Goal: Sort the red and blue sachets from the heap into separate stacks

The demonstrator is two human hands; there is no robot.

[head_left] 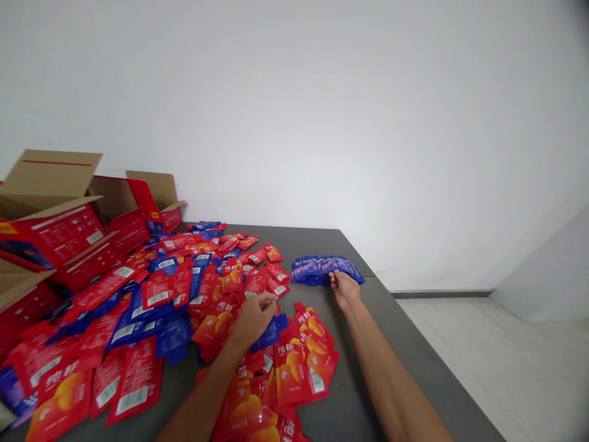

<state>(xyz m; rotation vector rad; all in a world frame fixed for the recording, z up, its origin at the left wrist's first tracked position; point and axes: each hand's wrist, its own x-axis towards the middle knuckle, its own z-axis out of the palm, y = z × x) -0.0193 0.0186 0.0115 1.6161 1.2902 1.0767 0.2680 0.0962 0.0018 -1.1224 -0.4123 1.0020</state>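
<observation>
Many red pouches with orange fruit pictures (289,371) and blue pouches (175,337) lie in a loose heap over the left and middle of the dark table. My left hand (255,316) hovers over the heap's right part, fingers curled near a blue pouch; whether it grips anything is hidden. Further right, a neat overlapping row of blue-purple pouches (315,270) lies on the table. At the near edge of this row is my right hand (345,288), its fingertips pinched together against the pouches; what they hold, if anything, is too small to name.
Open red cardboard boxes (69,236) with brown flaps stand at the left beyond the heap. The dark table (405,350) ends at its right edge, with pale floor (519,344) beyond. A white wall (294,123) rises behind the table.
</observation>
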